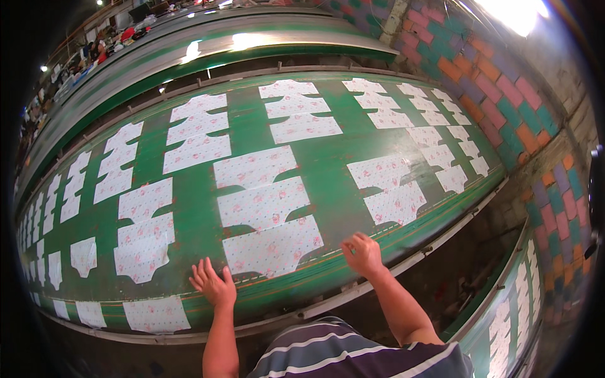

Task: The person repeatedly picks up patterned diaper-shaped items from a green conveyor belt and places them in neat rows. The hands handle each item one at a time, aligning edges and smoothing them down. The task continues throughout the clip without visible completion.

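White cut fabric pieces with a small pink flower and dot print lie flat in rows on a long green table (340,151). My left hand (214,283) is open, its fingers spread, over the table's near side. It is between one fabric piece (144,252) to its left and another fabric piece (272,247) to its right. My right hand (362,254) has its fingers curled together, just right of that second piece and below a further fabric piece (394,203). Whatever the curled fingers hold, if anything, is hidden.
A rail (340,293) runs along the table's near edge, with a fabric piece (156,314) close to it at left. Another long table (252,47) stands beyond. More printed pieces lie on a table (504,327) at lower right. A painted brick wall (479,82) rises at right.
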Demonstrator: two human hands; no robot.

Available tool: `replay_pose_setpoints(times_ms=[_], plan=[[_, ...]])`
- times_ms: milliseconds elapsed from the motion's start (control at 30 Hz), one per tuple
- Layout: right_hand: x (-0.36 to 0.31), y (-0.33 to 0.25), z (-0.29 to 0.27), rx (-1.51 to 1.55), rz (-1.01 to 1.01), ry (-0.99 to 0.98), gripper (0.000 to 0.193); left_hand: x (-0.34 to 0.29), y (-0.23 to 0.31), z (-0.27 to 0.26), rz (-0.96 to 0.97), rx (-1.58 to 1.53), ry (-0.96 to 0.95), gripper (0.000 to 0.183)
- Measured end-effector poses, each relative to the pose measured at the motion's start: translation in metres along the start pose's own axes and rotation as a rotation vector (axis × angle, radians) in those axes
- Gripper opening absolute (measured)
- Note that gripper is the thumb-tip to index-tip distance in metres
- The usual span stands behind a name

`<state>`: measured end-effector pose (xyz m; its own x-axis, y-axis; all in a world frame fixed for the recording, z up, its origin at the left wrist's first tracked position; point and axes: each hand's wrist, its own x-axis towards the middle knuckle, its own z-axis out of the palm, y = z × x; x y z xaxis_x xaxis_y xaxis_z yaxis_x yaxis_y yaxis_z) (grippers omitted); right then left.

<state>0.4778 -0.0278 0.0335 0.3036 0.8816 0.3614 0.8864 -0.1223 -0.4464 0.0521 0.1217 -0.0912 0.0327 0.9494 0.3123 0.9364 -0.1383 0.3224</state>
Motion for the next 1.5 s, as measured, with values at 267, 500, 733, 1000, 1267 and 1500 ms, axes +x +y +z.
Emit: replay_pose_setpoints(times_ms=[267, 500, 733, 1000, 1267, 1500], plan=[[0.188, 0.127, 0.071, -0.093, -0.012, 0.091, 0.013, -0.002, 0.008, 0.004, -0.038, 0.143, 0.082, 0.062], [0.354, 0.218, 0.115, -0.282, 0.198, 0.001, 0.018, -0.002, 0.018, 0.002, -0.269, 0.266, 0.046, 0.062], [0.445, 0.267, 0.129, -0.295, 0.525, -0.073, 0.021, 0.005, 0.024, 0.0, -0.232, 0.29, 0.003, 0.064], [0.471, 0.263, 0.149, -0.209, 0.424, -0.217, 0.021, 0.004, 0.023, 0.0, -0.217, 0.273, 0.014, 0.066], [0.423, 0.108, 0.161, 0.764, -0.208, -0.218, 0.013, -0.001, 0.011, 0.003, -0.186, 0.253, 0.047, 0.065], [0.265, -0.084, 0.088, 0.915, -0.53, -0.558, 0.012, 0.035, 0.065, -0.029, -0.323, -0.481, 0.304, 0.078]])
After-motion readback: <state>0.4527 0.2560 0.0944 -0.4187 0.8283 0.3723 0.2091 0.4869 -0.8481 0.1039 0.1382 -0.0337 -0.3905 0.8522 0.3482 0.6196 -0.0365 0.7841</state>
